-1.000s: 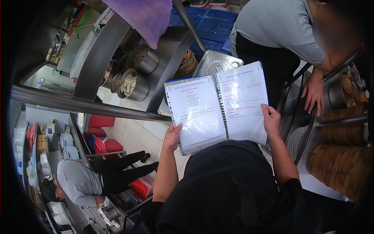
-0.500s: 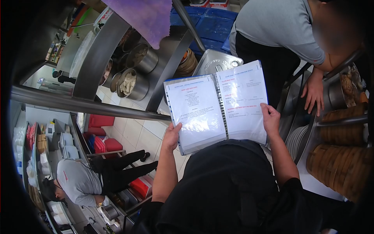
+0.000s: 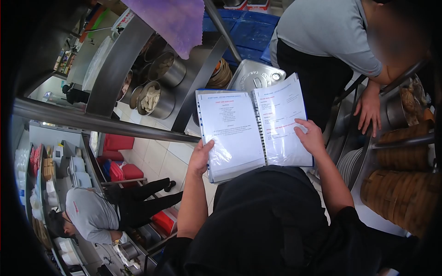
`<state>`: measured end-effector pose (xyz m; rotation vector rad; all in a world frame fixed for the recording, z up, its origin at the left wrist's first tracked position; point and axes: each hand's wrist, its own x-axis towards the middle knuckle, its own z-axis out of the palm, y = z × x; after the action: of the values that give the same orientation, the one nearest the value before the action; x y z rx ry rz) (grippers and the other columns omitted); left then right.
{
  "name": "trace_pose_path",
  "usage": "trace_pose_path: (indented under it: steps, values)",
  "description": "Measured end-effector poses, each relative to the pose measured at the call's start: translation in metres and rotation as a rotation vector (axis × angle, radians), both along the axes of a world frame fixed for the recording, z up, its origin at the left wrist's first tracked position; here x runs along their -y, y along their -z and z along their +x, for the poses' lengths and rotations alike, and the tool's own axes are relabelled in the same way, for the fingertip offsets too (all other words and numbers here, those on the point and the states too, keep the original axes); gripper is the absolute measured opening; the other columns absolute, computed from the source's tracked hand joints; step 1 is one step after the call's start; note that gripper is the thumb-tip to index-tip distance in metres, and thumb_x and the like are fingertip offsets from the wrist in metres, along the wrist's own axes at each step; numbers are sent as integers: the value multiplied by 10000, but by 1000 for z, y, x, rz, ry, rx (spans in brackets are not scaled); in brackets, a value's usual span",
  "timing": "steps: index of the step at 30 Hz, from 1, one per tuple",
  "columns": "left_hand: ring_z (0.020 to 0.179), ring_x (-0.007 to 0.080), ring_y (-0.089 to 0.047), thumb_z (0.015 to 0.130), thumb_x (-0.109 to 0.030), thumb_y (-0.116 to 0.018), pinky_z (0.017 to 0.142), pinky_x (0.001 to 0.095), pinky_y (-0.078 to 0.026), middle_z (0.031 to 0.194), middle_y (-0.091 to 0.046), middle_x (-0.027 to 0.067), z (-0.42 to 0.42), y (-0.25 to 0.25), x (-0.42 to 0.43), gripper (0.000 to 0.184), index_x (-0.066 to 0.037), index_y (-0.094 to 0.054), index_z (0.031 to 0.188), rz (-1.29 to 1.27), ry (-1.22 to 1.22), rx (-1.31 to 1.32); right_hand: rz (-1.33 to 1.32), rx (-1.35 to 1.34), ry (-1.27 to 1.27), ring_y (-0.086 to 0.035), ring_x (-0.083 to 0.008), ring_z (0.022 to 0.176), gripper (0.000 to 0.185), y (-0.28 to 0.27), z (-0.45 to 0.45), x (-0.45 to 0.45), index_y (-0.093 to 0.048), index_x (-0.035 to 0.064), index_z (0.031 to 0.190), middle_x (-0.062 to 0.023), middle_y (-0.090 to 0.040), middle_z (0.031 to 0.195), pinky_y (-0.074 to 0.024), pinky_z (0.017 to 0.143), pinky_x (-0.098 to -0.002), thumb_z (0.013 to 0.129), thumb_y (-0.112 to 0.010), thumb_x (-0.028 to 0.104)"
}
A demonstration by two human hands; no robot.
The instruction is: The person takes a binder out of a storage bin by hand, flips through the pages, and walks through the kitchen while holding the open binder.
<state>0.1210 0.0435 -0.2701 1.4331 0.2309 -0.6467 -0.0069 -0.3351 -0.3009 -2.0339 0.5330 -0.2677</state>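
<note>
A blue-covered binder [image 3: 262, 133] of printed recipe sheets in clear sleeves lies open in front of my black apron. My left hand [image 3: 200, 156] grips its left edge, with the thumb on top of the left page [image 3: 229, 133] and the other fingers underneath. On the right side, my right hand [image 3: 311, 137] touches the outer edge of the right page [image 3: 281, 124], thumb and forefinger apart over the sheet. That page bows up slightly, and glare covers part of both sleeves.
Steel pots [image 3: 155, 100] of food stand on a shelf beyond a metal rail [image 3: 106, 122]. A metal lid [image 3: 257, 76] lies behind the binder. Bamboo steamers [image 3: 400, 195] and stacked plates [image 3: 352, 165] are at right. One co-worker [image 3: 322, 34] leans close; another [image 3: 94, 214] works at left.
My right hand has shifted left and in over the right page, its thumb and forefinger spreading. The right page has lifted and curved; my left hand keeps its hold.
</note>
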Motion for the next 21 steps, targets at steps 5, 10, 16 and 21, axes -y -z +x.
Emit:
trace_pose_path:
  steps: [5, 10, 16, 21]
  values:
    - [1045, 216, -660, 993, -115, -578, 906, 352, -540, 1199, -661, 136, 6, -14, 7, 354, 22, -536, 1317, 7, 63, 31, -122, -50, -73, -666, -364, 944, 354, -2, 8, 4, -715, 64, 1171, -193, -660, 1119, -530, 859, -387, 852, -726, 218]
    - [1037, 199, -656, 986, -121, -598, 899, 336, -536, 1201, -660, 126, 11, -26, 17, 367, 19, -538, 1319, 5, 129, 99, -90, -175, -121, -647, -375, 1013, 397, -22, 23, -4, -705, 46, 1193, -228, -632, 1169, -516, 899, -401, 855, -729, 253]
    - [1010, 185, -655, 1002, -159, -578, 886, 336, -539, 1178, -660, 120, 18, -45, 43, 375, 21, -527, 1328, 38, 177, 158, -40, -144, -80, -633, -362, 1092, 420, -23, 35, -12, -704, 36, 1194, -232, -635, 1202, -499, 950, -395, 864, -723, 296]
    - [980, 162, -661, 1027, -198, -564, 873, 317, -539, 1147, -676, 114, 18, -56, 72, 352, 20, -553, 1304, 19, 178, 118, 51, -101, -63, -631, -363, 1111, 448, -30, 39, -21, -706, 35, 1188, -234, -637, 1217, -491, 971, -388, 848, -739, 325]
